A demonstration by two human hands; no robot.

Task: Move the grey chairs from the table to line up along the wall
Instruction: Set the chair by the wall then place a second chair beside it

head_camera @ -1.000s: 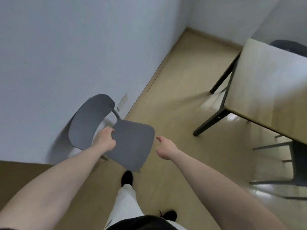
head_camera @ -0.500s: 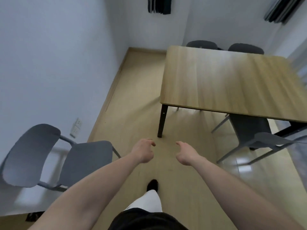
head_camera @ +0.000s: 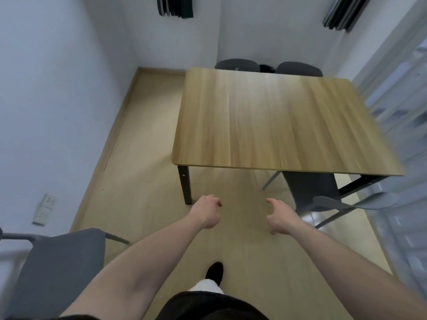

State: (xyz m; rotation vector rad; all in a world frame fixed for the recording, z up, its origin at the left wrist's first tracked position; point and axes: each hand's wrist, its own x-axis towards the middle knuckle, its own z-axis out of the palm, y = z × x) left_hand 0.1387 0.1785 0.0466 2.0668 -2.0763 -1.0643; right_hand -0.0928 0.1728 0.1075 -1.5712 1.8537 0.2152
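We see the wooden table (head_camera: pixel 277 121) filling the upper middle of the view, its near edge running across toward three o'clock and one dark leg (head_camera: pixel 184 185) standing on the pale floor (head_camera: pixel 138 144) just ahead of us. At nine o'clock rises the white wall (head_camera: pixel 46 88), with a double socket (head_camera: pixel 44 210) low on it.

At seven o'clock the grey chair by the wall (head_camera: pixel 57 271) shows its seat and part of its frame, close against that wall and well apart from the table. At three o'clock a second grey chair (head_camera: pixel 314 190) sits with its seat tucked partly under the table's near edge, its backrest toward us. At twelve o'clock two dark chair backs (head_camera: pixel 235 65) rise just beyond the far edge of the table.

Dark panels (head_camera: pixel 175 6) hang high on the far wall.

Our left hand (head_camera: pixel 206 213) reaches forward with fingers loosely curled and holds nothing. Our right hand (head_camera: pixel 278 218) is likewise released, fingers relaxed and apart from any chair. Both hover over bare floor, between the two nearer chairs. At six o'clock a black shoe (head_camera: pixel 215 271) steps forward.
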